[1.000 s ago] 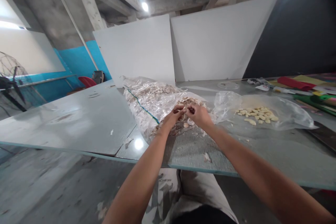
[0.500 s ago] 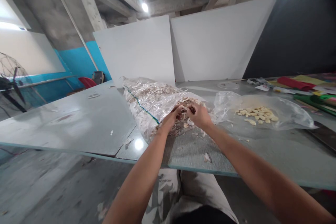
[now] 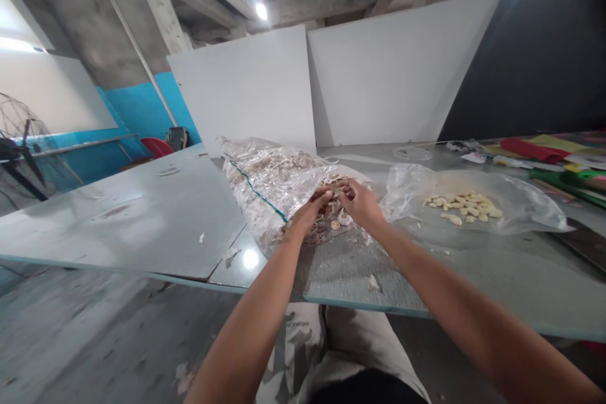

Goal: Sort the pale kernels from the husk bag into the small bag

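We list trousers, lettering too blurred to read. Left hand and right hand: fingers half-curled at papery peelings, any grip beyond our telling; to their right, pale cloves on clear plastic.

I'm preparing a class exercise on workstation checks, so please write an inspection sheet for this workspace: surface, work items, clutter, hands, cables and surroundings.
Surface: grey table with a seam; loose skin scraps near the front edge.
Work items: garlic skins heaped at a transparent plastic bag; peeled garlic cloves at a second plastic bag on the right.
Clutter: red sheet material and green material, far right.
Hands: left hand and right hand at the skins; grip unclear.
Cables: none clearly identifiable.
Surroundings: white panels, black panel, red chair.
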Demonstrator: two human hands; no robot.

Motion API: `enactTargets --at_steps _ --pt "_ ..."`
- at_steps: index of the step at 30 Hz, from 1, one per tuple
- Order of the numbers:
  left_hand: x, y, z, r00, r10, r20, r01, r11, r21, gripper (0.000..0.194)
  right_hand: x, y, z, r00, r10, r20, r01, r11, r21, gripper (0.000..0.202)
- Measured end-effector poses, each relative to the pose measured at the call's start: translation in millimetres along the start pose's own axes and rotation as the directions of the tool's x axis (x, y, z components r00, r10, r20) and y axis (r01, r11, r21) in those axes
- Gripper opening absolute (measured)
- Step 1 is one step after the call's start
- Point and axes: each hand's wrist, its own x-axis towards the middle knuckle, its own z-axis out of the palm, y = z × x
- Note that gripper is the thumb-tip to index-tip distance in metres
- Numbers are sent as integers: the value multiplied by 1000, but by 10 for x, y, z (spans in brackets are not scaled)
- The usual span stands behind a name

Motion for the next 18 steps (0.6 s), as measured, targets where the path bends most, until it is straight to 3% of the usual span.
enactTargets --at_steps 3,9,18 --pt "14 -20 -12 1000 23 6 -23 999 24 34 9 -21 -1 998 -38 59 32 995 97 29" --pt "57 -67 -20 997 51 62 -51 999 -12 28 44 23 -3 995 -5 98 -6 994 113 30" --pt "96 -118 -18 996 52 76 -47 996 -70 41 53 29 -10 992 -23 122 15 998 66 25"
